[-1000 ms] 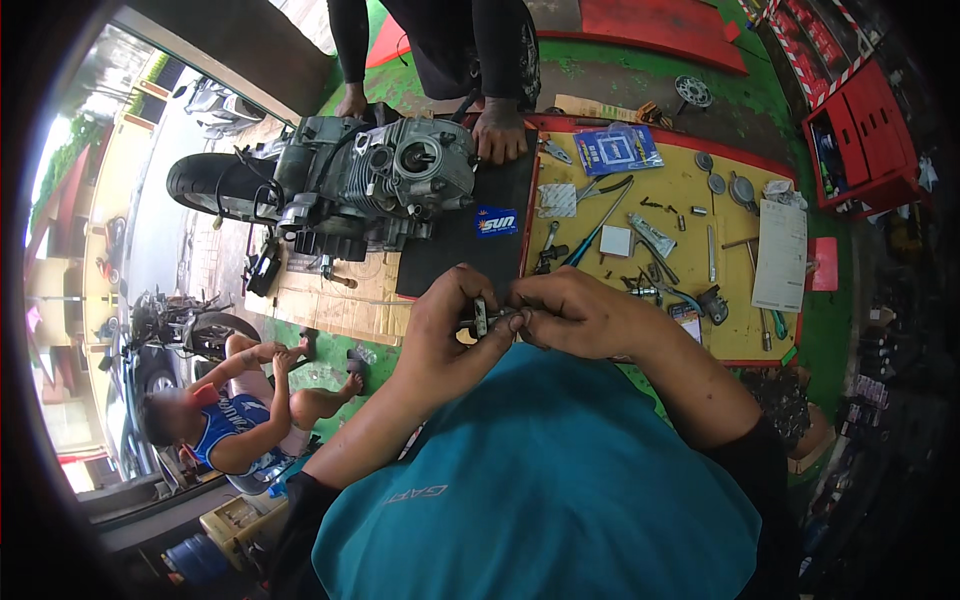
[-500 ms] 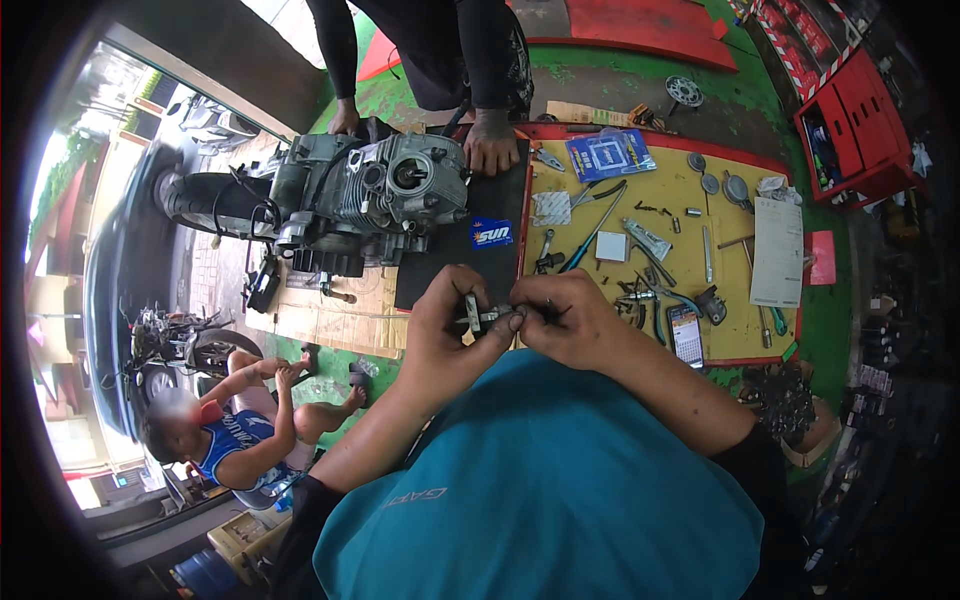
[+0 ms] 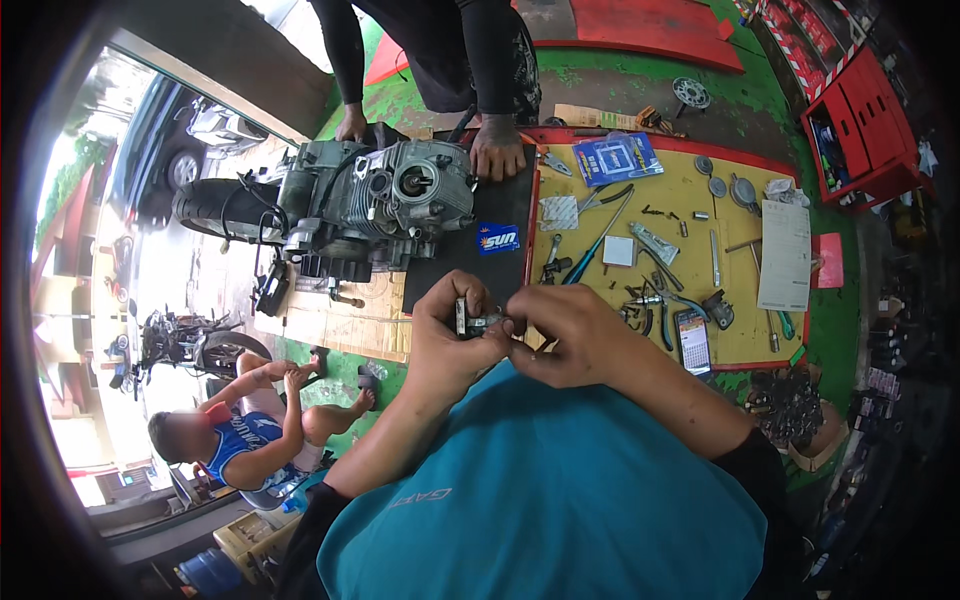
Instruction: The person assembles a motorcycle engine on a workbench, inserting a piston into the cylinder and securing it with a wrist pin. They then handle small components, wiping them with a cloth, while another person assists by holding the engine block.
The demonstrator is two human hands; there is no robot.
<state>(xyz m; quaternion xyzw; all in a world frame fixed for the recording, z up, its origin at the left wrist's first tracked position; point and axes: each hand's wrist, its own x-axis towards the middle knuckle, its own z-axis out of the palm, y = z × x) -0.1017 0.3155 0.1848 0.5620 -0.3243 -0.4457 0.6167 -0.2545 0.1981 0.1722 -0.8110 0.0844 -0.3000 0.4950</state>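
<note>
Close in front of my chest, my left hand (image 3: 440, 335) grips a small silver metal part (image 3: 478, 323) between thumb and curled fingers. My right hand (image 3: 562, 335) meets its right end, with thumb and fingertips pinched together there. Whatever those fingertips hold, if anything, is too small and covered to make out. Beyond my hands a blue card (image 3: 498, 238) lies on a black mat (image 3: 440, 280). Left of the card stands a motorcycle engine (image 3: 400, 190), its round cylinder opening facing up. A co-worker's gloved-looking, dark-stained hand (image 3: 497, 150) rests by the engine's right side.
At right, a yellow-topped, red-edged table (image 3: 570, 215) carries pliers, screwdrivers, bolts, a tube, a blue package (image 3: 617, 158), a phone (image 3: 692, 342) and a paper sheet (image 3: 786, 255). A seated person (image 3: 255, 435) is at lower left. A red tool cabinet (image 3: 862, 130) stands far right.
My right fingers have shifted slightly at the end of the metal part, which has tilted a little in my left hand. The whole view has drifted slightly. Outside, a dark car has moved.
</note>
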